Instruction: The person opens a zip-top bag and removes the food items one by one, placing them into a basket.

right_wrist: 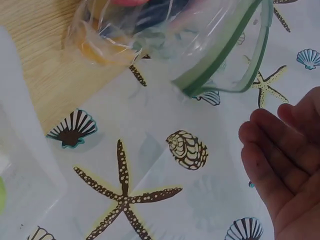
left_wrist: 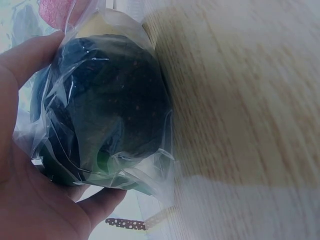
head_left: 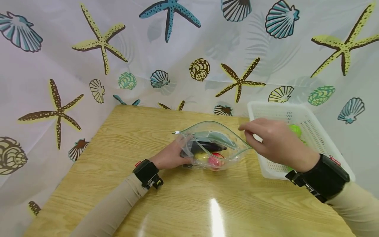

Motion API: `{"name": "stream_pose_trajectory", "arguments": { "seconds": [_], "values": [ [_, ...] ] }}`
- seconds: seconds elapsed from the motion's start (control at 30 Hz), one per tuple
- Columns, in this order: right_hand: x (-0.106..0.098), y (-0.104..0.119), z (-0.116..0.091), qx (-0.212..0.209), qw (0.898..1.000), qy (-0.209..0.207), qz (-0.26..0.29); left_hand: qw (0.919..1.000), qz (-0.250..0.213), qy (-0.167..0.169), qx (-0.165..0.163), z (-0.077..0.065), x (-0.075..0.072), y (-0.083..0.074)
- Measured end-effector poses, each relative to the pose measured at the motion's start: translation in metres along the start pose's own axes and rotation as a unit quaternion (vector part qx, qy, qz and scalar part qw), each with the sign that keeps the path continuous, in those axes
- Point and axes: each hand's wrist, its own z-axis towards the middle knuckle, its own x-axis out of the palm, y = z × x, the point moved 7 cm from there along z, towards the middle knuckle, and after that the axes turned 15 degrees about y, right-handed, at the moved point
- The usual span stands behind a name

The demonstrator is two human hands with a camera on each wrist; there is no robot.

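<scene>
A clear zip bag [head_left: 237, 158] with a green rim lies on the table, its mouth spread wide. Through the plastic I see a long dark eggplant [head_left: 207, 145], a pink-red round fruit [head_left: 217, 160], something yellow [head_left: 202, 157] and grey-green leaf-like shapes [head_left: 214, 136]. My left hand [head_left: 171, 154] grips the bag's left end, thumb and fingers around a dark green rounded piece [left_wrist: 110, 100] inside it. My right hand [head_left: 273, 141] hovers between the bag mouth and the white basket, fingers loosely bent and holding nothing; in the right wrist view the bag's green rim [right_wrist: 220, 55] is apart from the fingertips.
A white plastic basket [head_left: 321, 135] stands at the right, partly behind my right hand, with a bright green item [head_left: 295, 130] in it. A curtain [head_left: 183, 89] printed with shells and starfish hangs behind the wooden table [head_left: 183, 200].
</scene>
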Motion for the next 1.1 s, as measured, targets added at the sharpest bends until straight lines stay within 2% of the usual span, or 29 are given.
{"name": "stream_pose_trajectory", "arguments": {
  "seconds": [0.17, 0.33, 0.47, 0.6, 0.83, 1.1],
  "values": [
    [0.018, 0.020, 0.013, -0.029, 0.996, 0.067, 0.047, 1.0000, 0.001, -0.003, -0.001, 0.000, -0.001, 0.002],
    [0.046, 0.028, 0.024, -0.020, 0.985, 0.152, 0.075, 1.0000, -0.001, -0.006, 0.000, -0.001, -0.001, 0.001],
    [0.066, 0.029, 0.029, -0.016, 0.976, 0.198, 0.086, 0.9999, -0.011, -0.004, 0.003, -0.003, -0.001, -0.001],
    [0.078, 0.029, 0.030, -0.014, 0.970, 0.225, 0.091, 0.9999, -0.008, -0.001, 0.012, -0.003, -0.001, -0.004],
    [0.091, 0.027, 0.037, -0.017, 0.964, 0.248, 0.090, 0.9997, 0.001, -0.008, 0.025, -0.002, -0.002, -0.006],
    [0.109, 0.021, 0.043, -0.004, 0.951, 0.302, 0.071, 0.9999, -0.009, -0.004, 0.014, -0.001, -0.002, -0.005]
  ]
}}
